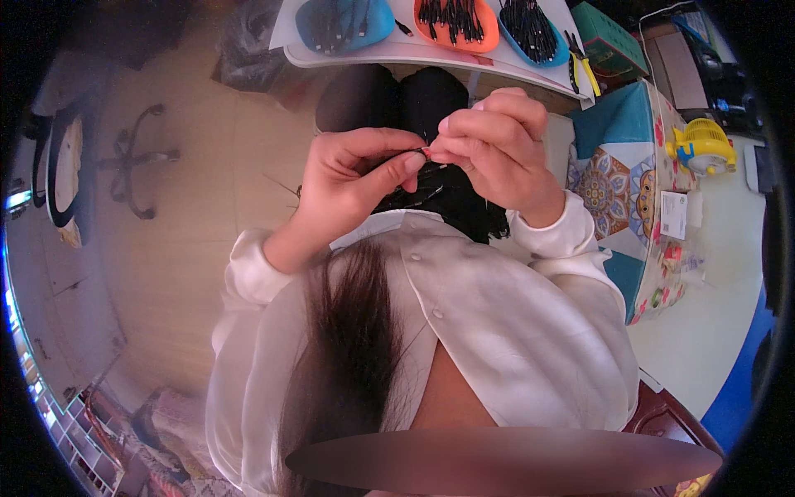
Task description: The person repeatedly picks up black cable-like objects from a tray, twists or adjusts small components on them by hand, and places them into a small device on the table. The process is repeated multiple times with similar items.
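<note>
Over my lap, my left hand (352, 170) is closed, thumb and forefinger pinching a thin black cable (420, 155) with a small reddish tip. Meeting it there, my right hand (505, 137) pinches at that tip with thumb and forefinger, the other fingers curled above. The fingertips cover most of the tip, so its exact form is hidden. Below the hands, several black cables (426, 197) lie over my dark-clothed lap. Past my knees, a blue tray (381, 25), an orange tray (490, 37) and another blue tray (561, 56) hold black cables.
On the white table (331, 60) lie a small black connector (403, 28) and yellow-black pliers (588, 70). To the right are a green box (609, 37), a yellow fan (704, 145) and a patterned cloth (613, 186). A wheeled chair base (137, 157) stands on the left floor.
</note>
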Motion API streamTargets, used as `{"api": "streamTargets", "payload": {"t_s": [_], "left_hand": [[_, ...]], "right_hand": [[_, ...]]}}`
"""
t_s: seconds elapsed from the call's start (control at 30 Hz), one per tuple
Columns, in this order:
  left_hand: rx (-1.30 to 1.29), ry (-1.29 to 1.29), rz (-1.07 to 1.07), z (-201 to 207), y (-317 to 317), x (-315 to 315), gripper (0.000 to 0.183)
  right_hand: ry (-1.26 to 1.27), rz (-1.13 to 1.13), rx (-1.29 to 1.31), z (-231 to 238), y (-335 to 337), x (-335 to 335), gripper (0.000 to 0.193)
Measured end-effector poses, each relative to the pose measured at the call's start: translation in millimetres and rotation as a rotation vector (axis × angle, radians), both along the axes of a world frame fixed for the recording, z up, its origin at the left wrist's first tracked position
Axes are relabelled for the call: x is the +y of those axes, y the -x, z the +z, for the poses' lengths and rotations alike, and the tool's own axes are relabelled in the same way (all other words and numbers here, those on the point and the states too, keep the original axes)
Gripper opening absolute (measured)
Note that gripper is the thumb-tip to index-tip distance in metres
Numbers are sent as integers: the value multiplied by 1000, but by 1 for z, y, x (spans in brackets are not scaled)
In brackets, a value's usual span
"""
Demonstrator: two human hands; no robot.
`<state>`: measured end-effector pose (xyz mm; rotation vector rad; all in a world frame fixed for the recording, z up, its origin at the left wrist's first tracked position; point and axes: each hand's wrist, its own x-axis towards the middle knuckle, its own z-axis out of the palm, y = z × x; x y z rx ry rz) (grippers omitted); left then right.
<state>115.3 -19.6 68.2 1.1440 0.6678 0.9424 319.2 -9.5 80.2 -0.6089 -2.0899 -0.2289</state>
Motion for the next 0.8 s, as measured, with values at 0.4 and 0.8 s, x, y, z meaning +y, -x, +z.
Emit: {"api": "streamTargets", "payload": {"t_s": [0.4, 0.8], "left_hand": [[452, -768, 369, 24, -4, 45, 12], [574, -902, 406, 70, -44, 195, 9]], "right_hand": [[283, -204, 382, -11, -26, 37, 17], [848, -306, 586, -155, -27, 20, 7]]}}
